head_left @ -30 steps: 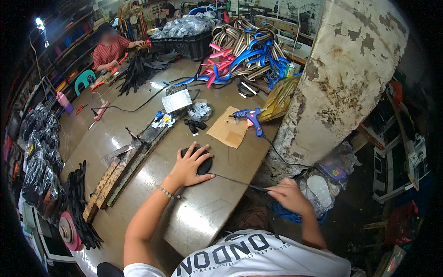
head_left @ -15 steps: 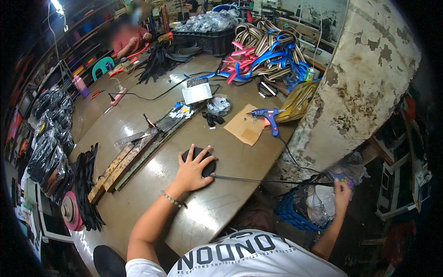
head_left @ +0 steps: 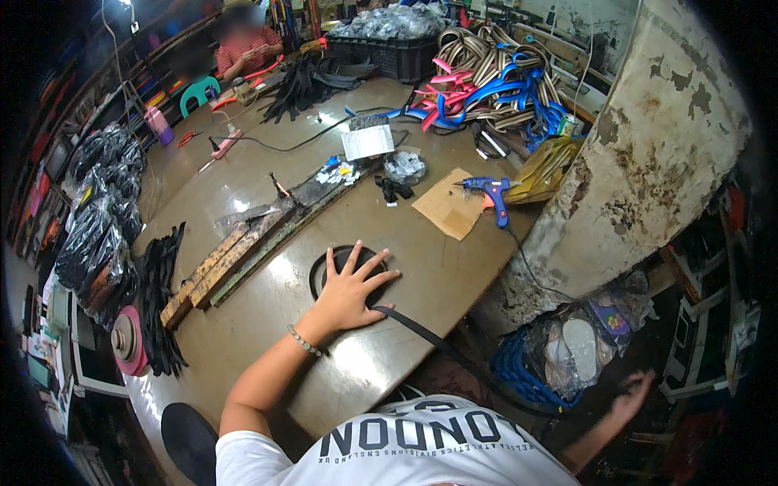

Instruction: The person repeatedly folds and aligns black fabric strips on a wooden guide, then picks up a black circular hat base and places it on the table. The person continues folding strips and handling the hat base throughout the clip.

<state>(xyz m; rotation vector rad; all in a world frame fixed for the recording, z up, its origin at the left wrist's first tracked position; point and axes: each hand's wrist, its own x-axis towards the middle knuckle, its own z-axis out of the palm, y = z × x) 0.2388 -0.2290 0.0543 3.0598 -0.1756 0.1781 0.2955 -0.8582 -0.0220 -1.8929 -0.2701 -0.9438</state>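
Note:
My left hand (head_left: pixel 352 290) lies flat with fingers spread over a coil of black strap (head_left: pixel 314 280) on the table. A gap shows between the coil's outer loop and its inner turns; the palm hides part of it. From beside my left thumb, the loose strap (head_left: pixel 444 347) runs over the table edge and sags toward the lower right, where its far end is lost in shadow. Out past the table, my right hand (head_left: pixel 632 398) is slightly blurred, its fingers stretched out and nothing seen in them. The strap hangs apart from it.
A blue glue gun (head_left: pixel 493 194) rests by cardboard (head_left: pixel 448 204). Wooden bars (head_left: pixel 243 253) lie left of the coil. Below the table edge, a blue basket (head_left: pixel 519 368) holds plastic-wrapped items. Strap bundles (head_left: pixel 490 81) and a black crate (head_left: pixel 381 58) stand behind; a person sits far left.
My right hand has moved outward and down, away from the strap it held. The strap, taut before, now sags. The coil has loosened under my left hand, and the view has shifted.

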